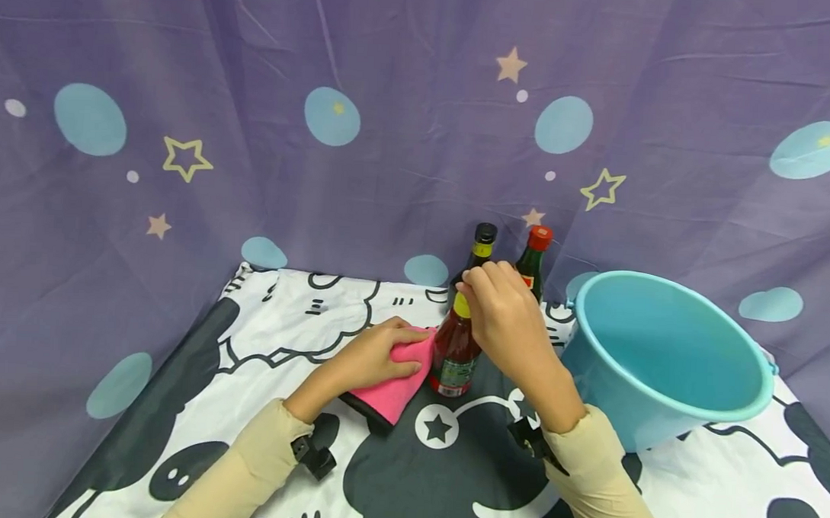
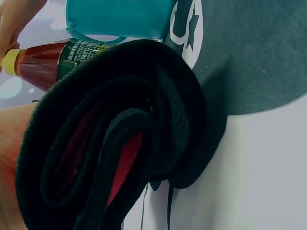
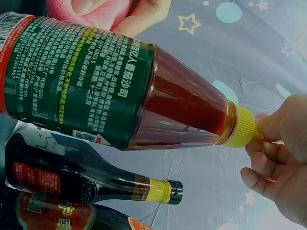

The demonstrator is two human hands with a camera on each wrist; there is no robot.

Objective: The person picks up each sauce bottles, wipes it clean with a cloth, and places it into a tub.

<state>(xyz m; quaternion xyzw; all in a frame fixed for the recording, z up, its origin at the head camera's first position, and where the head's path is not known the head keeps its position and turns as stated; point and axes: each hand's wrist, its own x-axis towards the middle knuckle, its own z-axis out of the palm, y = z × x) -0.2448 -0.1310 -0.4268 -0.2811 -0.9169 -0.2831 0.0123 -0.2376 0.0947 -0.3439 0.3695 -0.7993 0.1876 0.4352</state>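
A tomato ketchup bottle (image 1: 455,352) with red contents, a green label and a yellow cap (image 3: 242,125) stands upright on the printed cloth. My right hand (image 1: 509,316) pinches the top of that cap between thumb and fingers. On the bottle's left side, my left hand (image 1: 382,355) grips a folded cloth (image 1: 397,392), pink on one face and black on the other. The cloth's pink edge lies right at the bottle's side. In the left wrist view the black folds of the cloth hide most of the left hand.
Behind the ketchup stand a dark bottle (image 1: 482,250) with a black cap and yellow collar, and a green bottle (image 1: 535,252) with a red cap. To the right is a turquoise bucket (image 1: 609,403). A purple patterned curtain (image 1: 390,197) hangs at the back.
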